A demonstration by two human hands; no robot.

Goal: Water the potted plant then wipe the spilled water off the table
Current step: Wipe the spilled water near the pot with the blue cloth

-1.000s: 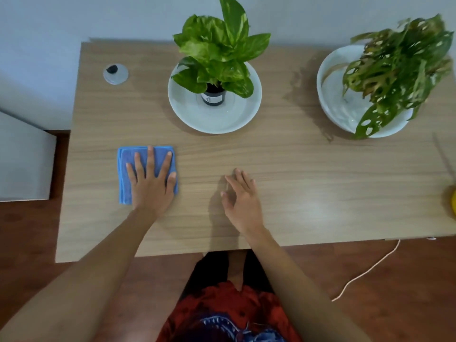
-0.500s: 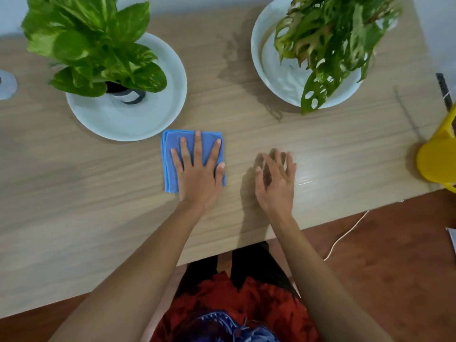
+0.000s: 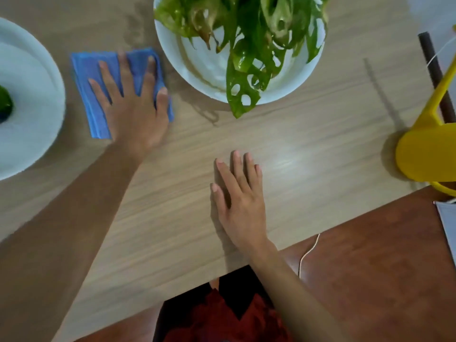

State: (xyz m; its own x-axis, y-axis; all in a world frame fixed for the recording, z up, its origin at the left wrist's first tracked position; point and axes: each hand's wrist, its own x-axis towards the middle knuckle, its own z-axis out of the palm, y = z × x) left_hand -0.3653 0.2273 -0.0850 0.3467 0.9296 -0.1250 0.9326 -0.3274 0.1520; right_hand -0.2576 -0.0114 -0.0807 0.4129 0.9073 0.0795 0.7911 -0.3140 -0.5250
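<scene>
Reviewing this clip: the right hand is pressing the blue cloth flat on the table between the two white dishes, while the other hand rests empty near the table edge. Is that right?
Not quite. In the head view the left hand presses the blue cloth flat on the table, between the two white dishes. The right hand is the empty one near the table edge.

Bare forearms — red-and-black printed garment
</scene>
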